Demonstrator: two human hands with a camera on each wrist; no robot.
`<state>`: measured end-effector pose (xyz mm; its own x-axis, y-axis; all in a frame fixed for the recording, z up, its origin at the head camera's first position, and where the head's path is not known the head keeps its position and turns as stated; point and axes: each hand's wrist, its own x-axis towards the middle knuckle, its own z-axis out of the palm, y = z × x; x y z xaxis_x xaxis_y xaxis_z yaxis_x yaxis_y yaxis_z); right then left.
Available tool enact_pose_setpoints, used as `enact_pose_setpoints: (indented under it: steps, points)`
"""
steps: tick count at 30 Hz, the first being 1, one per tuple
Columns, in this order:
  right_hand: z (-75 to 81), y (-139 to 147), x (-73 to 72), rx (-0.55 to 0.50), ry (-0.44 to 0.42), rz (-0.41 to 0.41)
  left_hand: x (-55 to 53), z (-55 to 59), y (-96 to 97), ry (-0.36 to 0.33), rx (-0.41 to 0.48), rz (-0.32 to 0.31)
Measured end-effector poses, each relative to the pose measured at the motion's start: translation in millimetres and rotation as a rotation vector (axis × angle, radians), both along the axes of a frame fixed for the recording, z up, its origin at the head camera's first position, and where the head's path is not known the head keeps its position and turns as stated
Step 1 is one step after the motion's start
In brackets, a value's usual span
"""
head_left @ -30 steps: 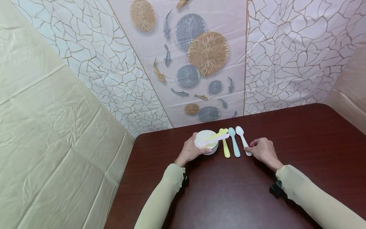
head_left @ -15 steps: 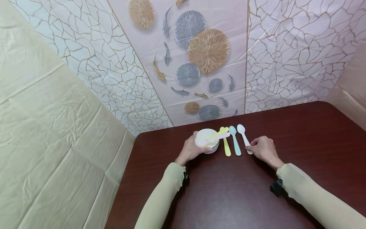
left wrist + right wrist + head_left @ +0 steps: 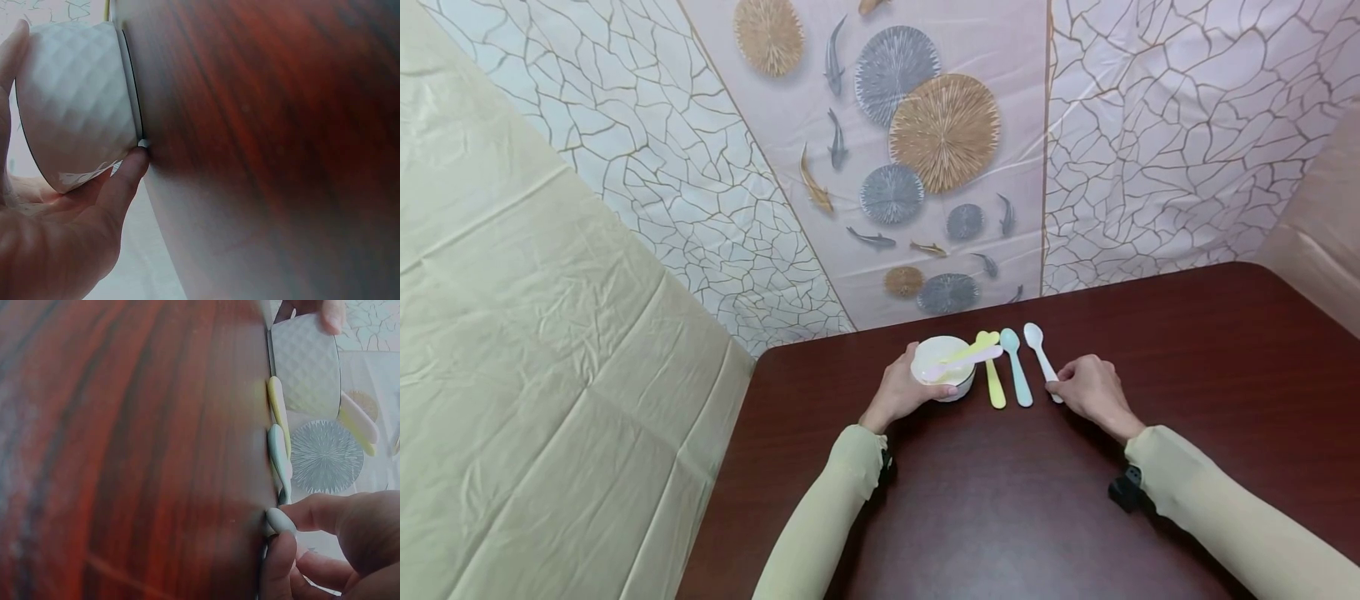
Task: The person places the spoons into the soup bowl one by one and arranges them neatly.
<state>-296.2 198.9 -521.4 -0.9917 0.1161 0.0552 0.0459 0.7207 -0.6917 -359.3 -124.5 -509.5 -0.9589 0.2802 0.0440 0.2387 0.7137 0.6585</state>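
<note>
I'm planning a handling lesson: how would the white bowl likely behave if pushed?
The white bowl would probably slide rather than roll, standing upright on its base. Its dimpled wall should offer some grip. The pink handle and yellow handle jutting past its rim might shift.

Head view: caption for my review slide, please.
Left hand holds a white bowl; right hand pinches a white spoon beside a blue spoon and a yellow spoon on a dark table.

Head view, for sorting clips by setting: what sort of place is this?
Probably an indoor tabletop recording corner: a wood-grained table, patterned hanging behind it, and a creased beige cloth beside it.
</note>
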Motion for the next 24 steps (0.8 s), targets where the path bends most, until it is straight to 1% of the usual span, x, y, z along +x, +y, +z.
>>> enact_pose_setpoints:
  steps: [7,10,15,21,24]
  points:
    - [2.2,0.6,2.2,-0.018,-0.030,-0.015,0.9,0.8,1.1,-0.015,0.021,0.002]
    - [3.2,0.5,3.6,-0.029,-0.044,-0.023,1.3,1.0,1.2,-0.019,0.012,0.008]
    - [3.7,-0.2,4.6,-0.037,-0.051,-0.039,1.1,1.0,1.0,-0.015,0.012,0.008]
    - [3.0,0.2,6.2,-0.046,-0.051,-0.049,0.7,-0.2,0.6,-0.029,0.029,0.017]
    - [3.3,1.1,8.4,-0.050,-0.053,-0.053,0.8,-0.7,1.1,-0.027,0.013,0.022]
